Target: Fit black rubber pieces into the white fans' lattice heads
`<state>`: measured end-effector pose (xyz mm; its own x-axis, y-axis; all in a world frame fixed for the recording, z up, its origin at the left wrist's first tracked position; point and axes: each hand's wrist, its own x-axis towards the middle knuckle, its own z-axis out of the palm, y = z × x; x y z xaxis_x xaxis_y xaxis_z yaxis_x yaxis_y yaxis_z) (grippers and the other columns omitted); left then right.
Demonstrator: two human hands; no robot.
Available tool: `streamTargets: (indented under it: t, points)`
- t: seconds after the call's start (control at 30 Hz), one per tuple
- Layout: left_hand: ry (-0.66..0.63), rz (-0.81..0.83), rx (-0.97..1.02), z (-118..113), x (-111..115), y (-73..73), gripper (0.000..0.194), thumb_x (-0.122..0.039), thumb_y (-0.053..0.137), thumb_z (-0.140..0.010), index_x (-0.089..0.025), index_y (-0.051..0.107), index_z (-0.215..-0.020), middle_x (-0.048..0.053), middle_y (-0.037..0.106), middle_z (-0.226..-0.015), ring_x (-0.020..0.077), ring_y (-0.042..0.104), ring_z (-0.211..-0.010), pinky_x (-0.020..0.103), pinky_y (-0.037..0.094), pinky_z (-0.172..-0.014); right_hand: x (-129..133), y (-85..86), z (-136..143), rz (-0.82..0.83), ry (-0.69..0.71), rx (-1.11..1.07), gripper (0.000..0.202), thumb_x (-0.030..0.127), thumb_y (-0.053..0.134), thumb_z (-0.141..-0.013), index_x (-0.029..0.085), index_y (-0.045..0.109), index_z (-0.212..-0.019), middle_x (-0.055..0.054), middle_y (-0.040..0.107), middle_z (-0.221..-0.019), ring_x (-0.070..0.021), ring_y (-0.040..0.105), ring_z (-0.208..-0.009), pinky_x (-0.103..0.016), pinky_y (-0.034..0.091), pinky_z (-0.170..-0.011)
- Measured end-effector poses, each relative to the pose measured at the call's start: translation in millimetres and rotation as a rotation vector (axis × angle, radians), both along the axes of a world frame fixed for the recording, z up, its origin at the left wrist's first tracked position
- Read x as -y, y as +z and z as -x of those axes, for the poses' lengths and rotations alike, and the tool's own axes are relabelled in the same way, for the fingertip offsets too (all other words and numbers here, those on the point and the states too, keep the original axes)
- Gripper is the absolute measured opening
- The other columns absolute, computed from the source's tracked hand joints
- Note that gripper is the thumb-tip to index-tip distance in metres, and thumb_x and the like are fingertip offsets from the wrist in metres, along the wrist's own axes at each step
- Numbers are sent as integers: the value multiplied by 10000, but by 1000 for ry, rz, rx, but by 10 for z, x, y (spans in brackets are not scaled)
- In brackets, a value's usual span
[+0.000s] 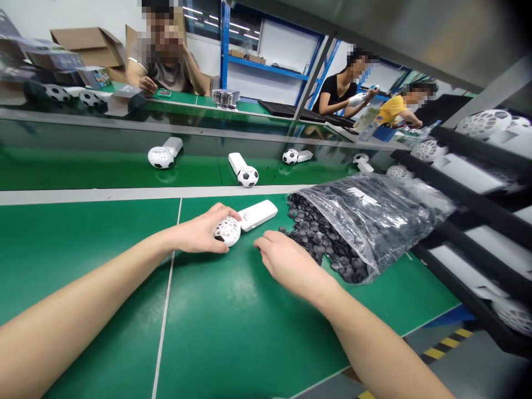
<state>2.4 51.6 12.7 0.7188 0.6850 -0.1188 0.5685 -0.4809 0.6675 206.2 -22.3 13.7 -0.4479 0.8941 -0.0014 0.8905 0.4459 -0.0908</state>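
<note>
My left hand [204,228] is wrapped round the round head of a white football-patterned device [258,215], which lies on the green table with its handle pointing right. The head shows white lattice and a black patch low on its left. Just right of the device, my right hand [277,256] has its fingers curled together; whatever they may hold is hidden. Beside that hand, small black pieces [318,235] spill from the mouth of a clear plastic bag [374,216] lying on the table.
Finished-looking football devices [248,175] lie on the belt [195,176] beyond the table's pale edge. Black trays [465,205] of white lattice devices are stacked at the right. Across the belt sit several people [166,66], with cartons [87,47] at the back left.
</note>
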Motion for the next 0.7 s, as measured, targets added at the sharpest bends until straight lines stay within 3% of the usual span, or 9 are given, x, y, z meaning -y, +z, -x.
streamTargets:
  t: [0.13, 0.27, 0.5, 0.7]
  points:
    - [-45, -27, 26, -20, -3, -13, 568, -232, 579, -628, -264, 391, -1163, 20, 368, -1054, 164, 494, -845, 279, 443, -725, -85, -6, -72, 71, -32, -481, 177, 123, 481, -829, 189, 608, -934, -34, 640, -936, -148, 583, -848, -258, 441, -757]
    - [-89, -40, 59, -29, -4, 1, 563, -199, 570, -622, -255, 410, -1158, 20, 383, -1061, 194, 470, -967, 310, 405, -849, -109, -47, -46, 103, -42, -782, 110, 169, 586, -780, 219, 634, -865, 17, 673, -827, -122, 614, -750, -228, 476, -706]
    - [-98, -16, 47, -26, 11, -1, 549, -203, 565, -629, -264, 421, -1156, 19, 393, -1077, 195, 485, -950, 315, 411, -830, -182, -135, -31, -135, 262, -664, 184, 133, 508, -836, 195, 659, -920, -32, 651, -876, -133, 590, -816, -253, 469, -739]
    - [56, -54, 53, -145, 110, -41, 610, -442, 667, -586, -243, 451, -1121, 36, 433, -1068, 225, 493, -958, 350, 413, -835, -259, -201, 3, -241, 421, -596, 204, 104, 459, -845, 169, 652, -852, -53, 649, -854, -151, 570, -809, -277, 470, -719]
